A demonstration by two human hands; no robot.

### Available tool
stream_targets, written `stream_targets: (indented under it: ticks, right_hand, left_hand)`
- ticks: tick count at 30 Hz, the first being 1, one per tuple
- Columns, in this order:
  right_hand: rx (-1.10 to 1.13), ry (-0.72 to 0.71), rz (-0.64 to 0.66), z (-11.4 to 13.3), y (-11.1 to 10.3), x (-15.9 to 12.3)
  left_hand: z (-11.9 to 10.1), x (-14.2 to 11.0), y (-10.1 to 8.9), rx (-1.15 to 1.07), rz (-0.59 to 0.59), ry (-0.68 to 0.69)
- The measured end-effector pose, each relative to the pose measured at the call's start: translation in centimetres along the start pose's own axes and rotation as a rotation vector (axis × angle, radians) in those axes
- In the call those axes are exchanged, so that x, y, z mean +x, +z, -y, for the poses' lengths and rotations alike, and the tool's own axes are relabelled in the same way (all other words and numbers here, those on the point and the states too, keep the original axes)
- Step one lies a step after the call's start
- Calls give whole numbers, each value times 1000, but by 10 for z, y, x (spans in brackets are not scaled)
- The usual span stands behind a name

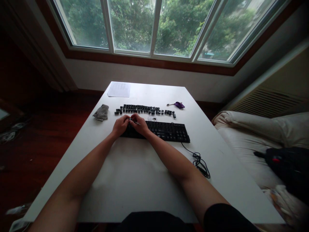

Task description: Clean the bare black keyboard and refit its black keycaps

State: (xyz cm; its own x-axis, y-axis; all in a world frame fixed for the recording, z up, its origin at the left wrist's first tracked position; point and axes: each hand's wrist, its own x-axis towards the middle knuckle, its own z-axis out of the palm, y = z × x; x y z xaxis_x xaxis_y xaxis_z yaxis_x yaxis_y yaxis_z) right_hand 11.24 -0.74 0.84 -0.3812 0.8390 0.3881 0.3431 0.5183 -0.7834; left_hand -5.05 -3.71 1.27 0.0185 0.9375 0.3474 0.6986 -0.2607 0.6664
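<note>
A black keyboard [169,131] lies across the middle of a white table [135,180]. Both my hands rest over its left end, close together. My left hand [120,125] is curled, its fingertips pinched against something small I cannot make out. My right hand [140,125] is closed on a thin metal tool whose tip pokes out to the right. Behind the keyboard, several loose black keycaps [145,110] are laid out in rows.
A grey cloth [101,112] lies at the left, a sheet of paper [119,89] at the far edge, a purple-handled tool [178,104] at the back right. The keyboard cable [199,161] coils on the right. A white sofa with a black bag [287,166] stands beside the table.
</note>
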Motion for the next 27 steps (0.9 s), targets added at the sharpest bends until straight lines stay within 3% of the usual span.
stream_targets:
  ticks: [27]
  right_hand:
    - [28,-60,-31,-5,2,-1]
  left_hand:
    - [6,3,1,-164,-26,-6]
